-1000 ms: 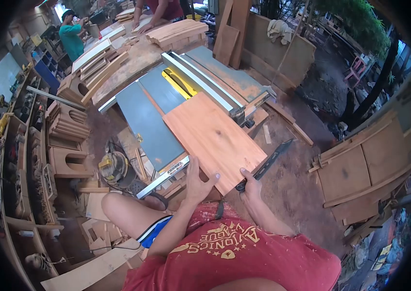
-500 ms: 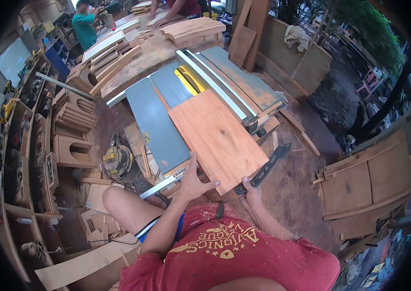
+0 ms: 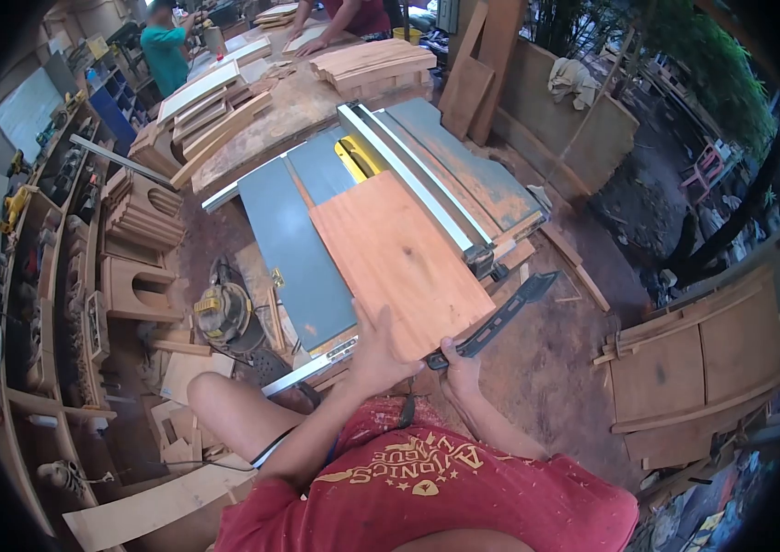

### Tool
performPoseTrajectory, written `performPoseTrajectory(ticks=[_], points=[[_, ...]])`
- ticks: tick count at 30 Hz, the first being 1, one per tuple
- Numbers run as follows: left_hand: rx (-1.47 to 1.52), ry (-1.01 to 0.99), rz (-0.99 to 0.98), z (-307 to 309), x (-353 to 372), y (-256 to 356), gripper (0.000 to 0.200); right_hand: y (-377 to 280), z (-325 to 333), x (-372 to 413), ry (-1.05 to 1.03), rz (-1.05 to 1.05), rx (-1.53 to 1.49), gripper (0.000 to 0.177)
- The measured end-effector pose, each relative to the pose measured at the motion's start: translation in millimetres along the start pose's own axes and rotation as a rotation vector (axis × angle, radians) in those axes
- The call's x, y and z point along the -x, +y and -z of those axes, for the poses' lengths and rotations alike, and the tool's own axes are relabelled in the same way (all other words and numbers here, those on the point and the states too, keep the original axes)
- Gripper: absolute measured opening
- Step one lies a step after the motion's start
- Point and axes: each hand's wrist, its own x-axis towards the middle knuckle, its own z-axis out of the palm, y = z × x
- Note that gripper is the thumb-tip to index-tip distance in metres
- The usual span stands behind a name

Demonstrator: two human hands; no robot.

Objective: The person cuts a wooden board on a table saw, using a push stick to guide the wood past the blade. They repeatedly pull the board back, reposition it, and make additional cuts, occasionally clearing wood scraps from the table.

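Observation:
A reddish wooden board [image 3: 404, 258] lies flat on the grey table saw [image 3: 303, 244], its right edge along the long metal fence [image 3: 418, 179]. Just beyond the board's far end stands the yellow blade guard [image 3: 358, 158]. My left hand [image 3: 379, 354] rests against the board's near left corner, fingers stretched out and thumb toward the near edge. Closed around the handle of a black push stick [image 3: 500, 317], my right hand [image 3: 460, 368] is at the near right end of the board. The stick points away to the right, its handle by the board's near edge.
Behind the saw, a workbench [image 3: 307, 115] carries stacked wooden pieces [image 3: 376, 64]. Two people are there, one in a green shirt [image 3: 165, 60]. A yellow-and-black machine [image 3: 223, 308] sits on the floor at left, near tool shelves [image 3: 50, 304]. Wooden panels [image 3: 703, 359] lean at right.
The board has shifted slightly left in view. My left hand has moved up closer onto its corner, and my right hand with the push stick has shifted a little left.

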Motion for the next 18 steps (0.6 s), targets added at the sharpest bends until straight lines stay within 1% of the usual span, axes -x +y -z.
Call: performPoseTrajectory(ticks=[3, 6, 9, 11, 12, 14, 17, 18], points=[[-0.137, 0.200, 0.001, -37.5, -0.7, -0.9, 0.110, 5.2, -4.4, -12.3, 0.006, -0.010, 0.026, 0.019], [-0.239, 0.321, -0.062, -45.7, -8.3, -7.2, 0.097, 5.7, -18.0, -19.4, 0.028, 0.004, 0.088, 0.019], [-0.140, 0.316, -0.037, -37.6, -16.7, -6.8, 0.094, 3.3, -26.7, -28.3, 0.000, 0.024, 0.214, 0.017], [-0.179, 0.368, -0.061, -37.7, -22.8, -14.0, 0.093, 11.0, -25.6, -38.7, -0.057, 0.057, 0.283, 0.019], [-0.199, 0.394, -0.075, -35.6, -26.5, -14.4, 0.093, 12.7, -26.8, -45.3, -0.042, 0.077, 0.368, 0.018], [-0.133, 0.377, -0.011, -30.7, -31.7, -13.8, 0.093, 15.5, -26.0, -56.6, -0.008, 0.112, 0.540, 0.017], [-0.061, 0.360, 0.040, -26.5, -38.8, -15.4, 0.091, 0.4, -25.5, -68.5, -0.001, 0.133, 0.345, 0.017], [-0.045, 0.358, 0.045, -24.0, -43.1, -18.4, 0.090, -15.6, -27.0, -58.6, -0.001, 0.133, 0.350, 0.016]])
